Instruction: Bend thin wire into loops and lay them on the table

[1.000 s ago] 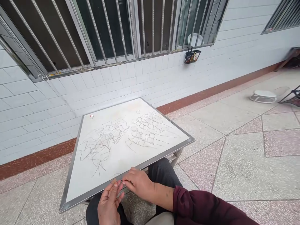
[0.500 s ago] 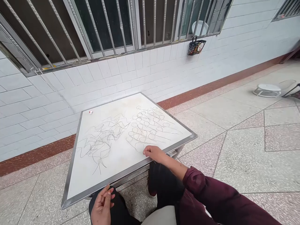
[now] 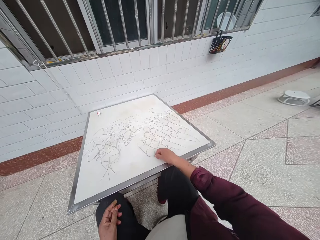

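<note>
Nearest, I am seeing the left hand (image 3: 109,218) hovering by the left knee (image 3: 122,210), below the table's near edge and well apart from the right; its fingers are curling toward the thumb, and I cannot tell whether they are holding anything. Farther in, I am resting the right hand (image 3: 165,156) over the near side of the white tabletop (image 3: 130,166), fingertips drawn together right at the edge of a looped wire (image 3: 150,156); I cannot tell whether they are pinching it. That loop is lying just left of these fingertips, well beyond the left hand. Past it, more looped wires (image 3: 160,128) are spreading away from me, while a tangle of bent wires (image 3: 112,140) is lying to their left. Beyond, a small red-and-white object (image 3: 99,114) is sitting near the far left corner, and a dotted basket (image 3: 220,44) is hanging below the barred window (image 3: 137,30).
</note>
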### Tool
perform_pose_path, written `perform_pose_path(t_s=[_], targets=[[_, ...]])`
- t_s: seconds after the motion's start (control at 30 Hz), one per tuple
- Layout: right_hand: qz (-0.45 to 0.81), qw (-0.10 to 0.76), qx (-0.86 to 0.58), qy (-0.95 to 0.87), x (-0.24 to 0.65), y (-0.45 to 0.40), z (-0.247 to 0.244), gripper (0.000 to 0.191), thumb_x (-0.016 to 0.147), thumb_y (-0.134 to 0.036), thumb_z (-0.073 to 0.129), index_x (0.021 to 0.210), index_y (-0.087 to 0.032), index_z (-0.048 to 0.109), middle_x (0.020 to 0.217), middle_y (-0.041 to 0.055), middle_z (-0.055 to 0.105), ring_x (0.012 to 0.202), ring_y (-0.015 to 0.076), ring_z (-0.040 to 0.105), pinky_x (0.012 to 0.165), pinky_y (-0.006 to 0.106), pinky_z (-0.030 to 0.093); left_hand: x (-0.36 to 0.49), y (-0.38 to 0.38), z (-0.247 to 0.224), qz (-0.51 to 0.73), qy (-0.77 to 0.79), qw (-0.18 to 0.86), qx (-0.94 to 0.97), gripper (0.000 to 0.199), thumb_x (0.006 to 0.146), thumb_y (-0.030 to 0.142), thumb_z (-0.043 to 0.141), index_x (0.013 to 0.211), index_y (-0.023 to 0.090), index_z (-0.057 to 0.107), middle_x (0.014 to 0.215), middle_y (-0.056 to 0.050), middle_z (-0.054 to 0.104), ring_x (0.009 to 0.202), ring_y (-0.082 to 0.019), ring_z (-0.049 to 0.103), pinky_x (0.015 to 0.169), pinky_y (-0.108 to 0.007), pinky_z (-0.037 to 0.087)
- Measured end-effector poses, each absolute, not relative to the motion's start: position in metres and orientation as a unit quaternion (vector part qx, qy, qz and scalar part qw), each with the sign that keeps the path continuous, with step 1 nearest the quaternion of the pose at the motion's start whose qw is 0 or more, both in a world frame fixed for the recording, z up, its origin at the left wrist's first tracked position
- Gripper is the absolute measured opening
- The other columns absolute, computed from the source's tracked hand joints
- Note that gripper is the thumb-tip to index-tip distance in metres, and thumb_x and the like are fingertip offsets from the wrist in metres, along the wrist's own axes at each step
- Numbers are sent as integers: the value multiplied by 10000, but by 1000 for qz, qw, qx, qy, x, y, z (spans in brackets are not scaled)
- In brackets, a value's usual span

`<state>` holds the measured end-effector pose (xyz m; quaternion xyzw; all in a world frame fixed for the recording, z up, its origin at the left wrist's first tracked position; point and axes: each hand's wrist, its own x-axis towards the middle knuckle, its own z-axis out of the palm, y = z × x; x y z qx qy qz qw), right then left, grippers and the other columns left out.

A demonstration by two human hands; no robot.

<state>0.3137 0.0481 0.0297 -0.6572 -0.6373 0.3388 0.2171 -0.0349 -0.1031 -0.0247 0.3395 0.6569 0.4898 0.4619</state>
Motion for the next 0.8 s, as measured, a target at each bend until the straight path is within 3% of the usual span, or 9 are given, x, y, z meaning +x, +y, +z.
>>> perform_pose_path(t_s=[0.23,0.4,0.47,0.57,0.67,0.8], targets=[[276,257,-660,-649,311,43,16,89,801,-186,594,862,-194,658,781,6,670,701,150,568,619,248,400,-36,-101,-31,473,672,453,344,673,532,576,765,1035,143,655,918,-106,734,619,-183,649,461,-264,513],[187,321,-660,-653,298,19,19,166,884,-224,523,1013,-186,622,990,81,635,1000,243,514,860,369,424,-39,-101,-40,467,671,451,359,675,567,583,747,1069,144,642,952,-114,725,633,-179,641,467,-261,513],[165,343,-630,-677,287,0,17,194,927,-232,460,1034,-187,616,1014,91,619,1023,237,498,908,379,410,-41,-102,-42,464,670,451,364,673,585,584,738,1084,145,634,966,-115,720,642,-175,637,473,-258,513],[185,358,-483,-778,265,-33,4,207,949,-221,427,1003,-182,623,921,73,618,883,183,556,803,300,463,-43,-104,-44,461,672,446,370,672,605,595,724,1094,144,626,976,-117,714,654,-176,634,481,-259,514],[237,280,-365,-856,245,-58,-15,204,946,-220,442,980,-200,643,879,42,629,789,147,585,707,237,471,-42,-106,-46,462,675,432,380,675,631,610,699,1106,138,619,960,-118,713,658,-175,633,489,-258,516],[274,242,-310,-878,229,-63,-20,222,956,-241,435,1004,-214,650,895,35,641,787,133,597,711,221,467,-38,-111,-48,466,671,416,401,627,693,597,660,1112,131,624,940,-118,713,659,-172,637,504,-257,519]])
